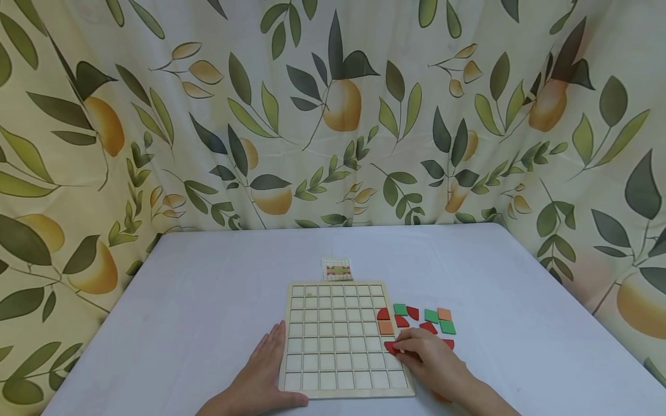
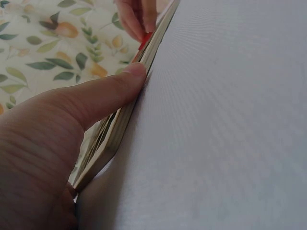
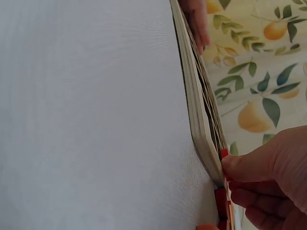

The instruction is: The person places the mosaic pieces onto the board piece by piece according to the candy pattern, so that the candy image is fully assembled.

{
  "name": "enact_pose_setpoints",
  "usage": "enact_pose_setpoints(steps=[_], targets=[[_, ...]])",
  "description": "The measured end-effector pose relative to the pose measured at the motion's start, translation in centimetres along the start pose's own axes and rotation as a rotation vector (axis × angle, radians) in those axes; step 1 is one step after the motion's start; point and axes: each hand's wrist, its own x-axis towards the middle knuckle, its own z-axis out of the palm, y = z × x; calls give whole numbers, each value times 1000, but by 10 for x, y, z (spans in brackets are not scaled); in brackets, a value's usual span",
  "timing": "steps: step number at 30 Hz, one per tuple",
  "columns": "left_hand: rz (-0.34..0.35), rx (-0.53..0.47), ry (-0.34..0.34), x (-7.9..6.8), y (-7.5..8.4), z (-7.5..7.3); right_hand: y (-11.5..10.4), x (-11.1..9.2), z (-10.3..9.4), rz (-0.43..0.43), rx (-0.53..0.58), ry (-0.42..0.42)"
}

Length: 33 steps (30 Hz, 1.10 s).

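A wooden grid board (image 1: 326, 329) lies on the white-covered table. My left hand (image 1: 260, 372) rests against it, straight fingers along the left edge and thumb at the front edge; the left wrist view shows that thumb (image 2: 110, 93) touching the rim. With thumb and fingers, my right hand (image 1: 434, 359) pinches a red curved-edge tile (image 1: 391, 348) at the board's right side. Directly behind that piece, an orange square tile (image 1: 385, 328) and another red tile (image 1: 383, 314) sit in the right-hand column. Whether the pinched tile is fully inside a cell is hidden by the fingers.
Right of the board lie loose tiles: green squares (image 1: 431, 316), an orange square (image 1: 444, 314) and several red pieces (image 1: 413, 313), some partly behind my right hand. A small pattern card (image 1: 337, 270) lies at the board's far edge. A leaf-and-fruit print curtain (image 1: 343, 173) hangs behind the table.
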Motion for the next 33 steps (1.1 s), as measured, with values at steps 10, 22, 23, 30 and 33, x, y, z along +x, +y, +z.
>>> enact_pose_setpoints(steps=[10, 22, 23, 30, 33], targets=[[-5, 8, -5, 0, -2, 0, 1, 4, 4, -40, -31, 20], [-7, -2, -11, 0, -1, 0, 4, 5, 6, -53, -22, 63], [-6, -2, -11, 0, 0, 0, 5, 5, 6, -49, -19, 63], [-6, -8, -12, 0, 0, -1, 4, 7, 6, -47, 4, 58], [-4, -15, -14, 0, 0, -1, 4, 7, 5, -57, 10, 63]])
